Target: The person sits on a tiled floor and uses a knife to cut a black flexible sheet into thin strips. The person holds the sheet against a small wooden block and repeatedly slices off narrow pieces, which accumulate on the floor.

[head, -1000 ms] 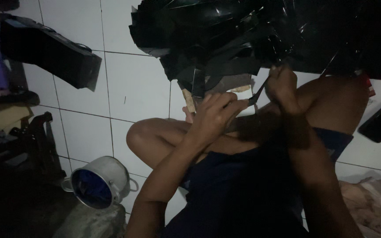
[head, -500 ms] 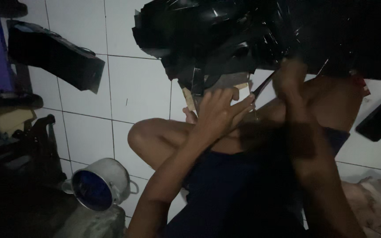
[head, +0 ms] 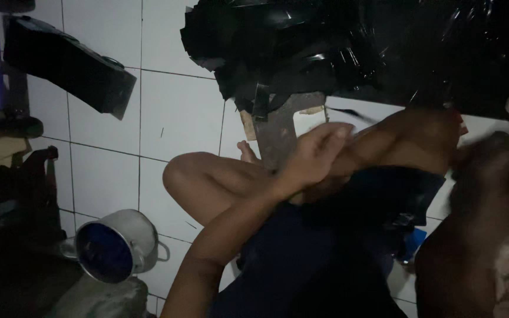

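Note:
I sit with bare legs folded on a white tiled floor (head: 178,112). My left hand (head: 316,154) lies against my raised knee, fingers closed together over the lower end of a dark grey strip (head: 278,126). The strip runs up into a heap of crumpled black plastic sheet (head: 337,47). My right hand (head: 490,162) is a blur at the right edge, away from the strip. What it holds is unreadable.
A metal pot (head: 116,244) with a blue inside lies on its side at the lower left. A black box (head: 69,65) lies at the upper left, with dark clutter along the left edge. A small blue object (head: 415,241) sits by my leg.
My right hand has swung from beside the left hand, at the plastic, out to the right. The view has shifted; my left hand stays at the strip.

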